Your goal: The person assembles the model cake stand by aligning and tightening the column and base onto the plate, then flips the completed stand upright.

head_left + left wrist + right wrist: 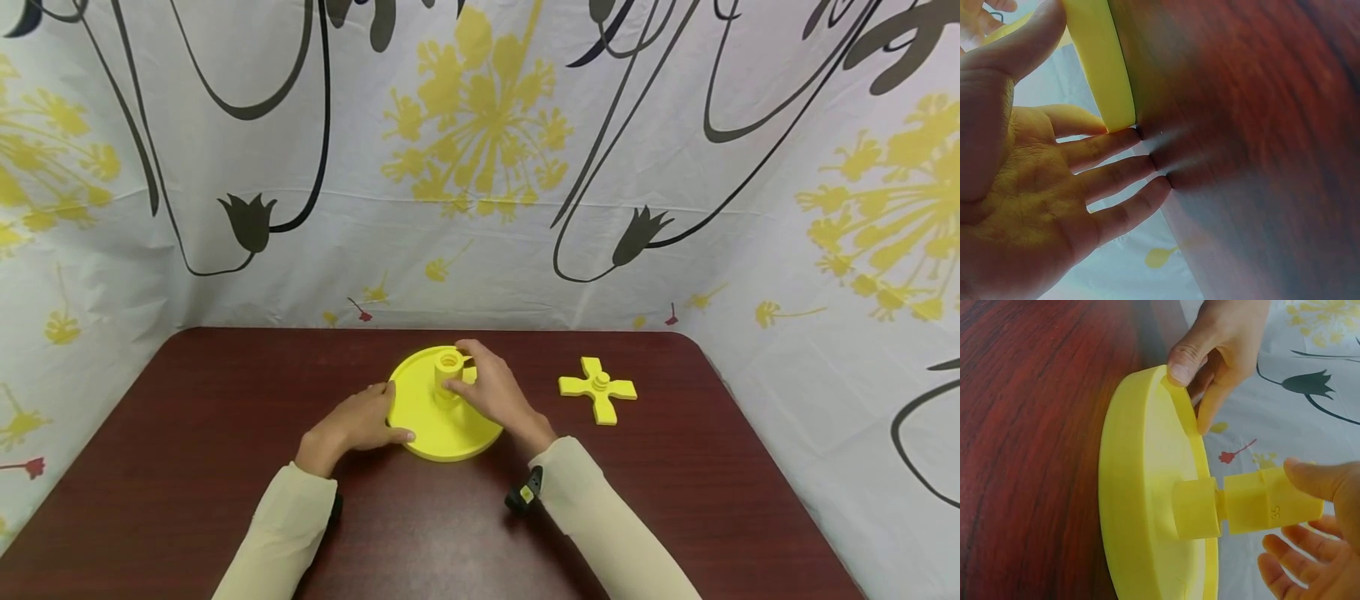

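A round yellow plate with a raised rim [444,454] lies on the table, a short round post [1194,509] rising from its middle. My left hand [358,421] holds the plate at its left edge, thumb over the rim and fingers along the outside. In the right wrist view a yellow block [1266,503] marked 35 sits over the post, joined by a narrow neck or nearly touching; I cannot tell which. My right hand [495,392] pinches this block with the thumb and fingers, partly hiding it in the head view.
To the right of the plate, a yellow four-armed cross piece [600,383] with a round knob in its centre lies flat on the dark red wooden table [420,533]. A white cloth with yellow and grey flowers [480,275] hangs behind and beside the table.
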Demonstrator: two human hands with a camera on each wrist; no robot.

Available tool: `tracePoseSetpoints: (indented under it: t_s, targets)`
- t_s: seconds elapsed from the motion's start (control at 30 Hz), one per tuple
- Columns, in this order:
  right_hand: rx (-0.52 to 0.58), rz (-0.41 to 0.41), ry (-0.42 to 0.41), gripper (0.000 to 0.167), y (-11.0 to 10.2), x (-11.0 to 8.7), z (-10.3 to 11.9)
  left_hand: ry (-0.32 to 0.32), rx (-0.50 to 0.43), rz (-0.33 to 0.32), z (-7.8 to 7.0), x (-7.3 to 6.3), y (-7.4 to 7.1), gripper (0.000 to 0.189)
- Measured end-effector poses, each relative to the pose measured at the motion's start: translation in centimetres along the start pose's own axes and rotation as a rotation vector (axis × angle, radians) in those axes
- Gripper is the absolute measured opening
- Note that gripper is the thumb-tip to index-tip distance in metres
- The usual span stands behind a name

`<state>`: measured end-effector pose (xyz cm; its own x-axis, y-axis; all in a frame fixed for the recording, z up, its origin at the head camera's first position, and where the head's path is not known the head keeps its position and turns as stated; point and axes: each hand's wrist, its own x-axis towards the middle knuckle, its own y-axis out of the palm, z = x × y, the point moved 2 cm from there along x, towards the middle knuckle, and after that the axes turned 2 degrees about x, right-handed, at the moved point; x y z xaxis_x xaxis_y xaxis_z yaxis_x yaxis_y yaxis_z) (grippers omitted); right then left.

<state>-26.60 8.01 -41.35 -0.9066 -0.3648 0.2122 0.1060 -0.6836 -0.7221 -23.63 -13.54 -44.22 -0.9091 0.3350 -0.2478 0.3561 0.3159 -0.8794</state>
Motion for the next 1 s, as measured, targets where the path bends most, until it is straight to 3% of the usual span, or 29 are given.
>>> tracePoseSetpoints:
  t_s: [0.33,1.0]
  targets:
    - [0.037,0.079,-0.031,0.058,-0.35,0.07,0.1,-0.006,-0.021,0.009,0.08,0.01,0.0,0.1]
    - [-0.031,-0.014,-0.001,0.054,0.08,0.02,0.21,-0.01,-0.011,0.008,0.01,0.11,0.06,0.1]
